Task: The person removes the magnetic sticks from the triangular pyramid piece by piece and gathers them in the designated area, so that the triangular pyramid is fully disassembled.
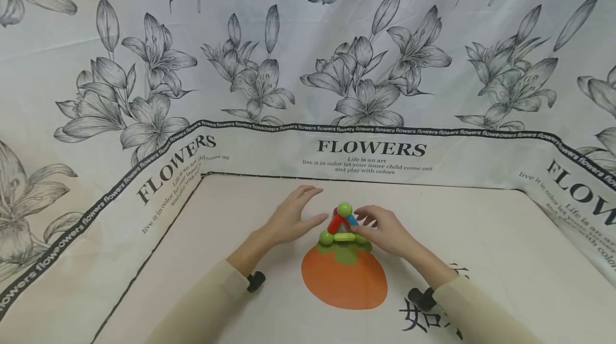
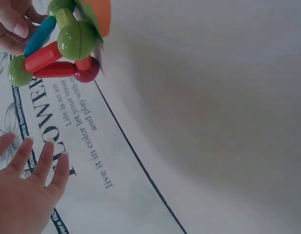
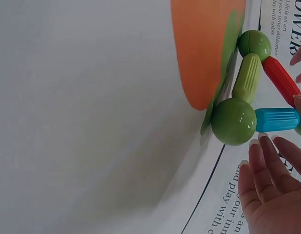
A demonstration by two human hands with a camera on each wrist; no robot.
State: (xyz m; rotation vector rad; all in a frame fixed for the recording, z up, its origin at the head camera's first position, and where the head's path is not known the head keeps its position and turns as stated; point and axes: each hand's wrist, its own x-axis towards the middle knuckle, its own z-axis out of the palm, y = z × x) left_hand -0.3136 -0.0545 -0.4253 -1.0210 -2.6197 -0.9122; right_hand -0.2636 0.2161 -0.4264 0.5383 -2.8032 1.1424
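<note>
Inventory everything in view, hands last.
Ball-and-rod pyramid frame: 1, multicoloured, on white tabletop
Glossy balls: 4; three green, one red; frame corners
Ribbed rods: 5 visible; three red, one blue, one yellow-green; frame edges
Round fruit print: 1, orange-green, tabletop
Printed characters: uncounted, black, tabletop, right
Flower-print cloth: uncounted, white-black, back and sides
Tabletop: 1, white, underneath
Sleeves: 2, beige, lower edge
Wrist cameras: 2, black, sleeve ends
Left hand: 1, bare, left of frame
Right hand: 1, bare, right of frame

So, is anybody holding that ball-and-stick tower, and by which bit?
Nothing looks held: the left hand is open, away from the tower; the right hand is open beside the blue stick, though whether it touches can't be told.
</note>
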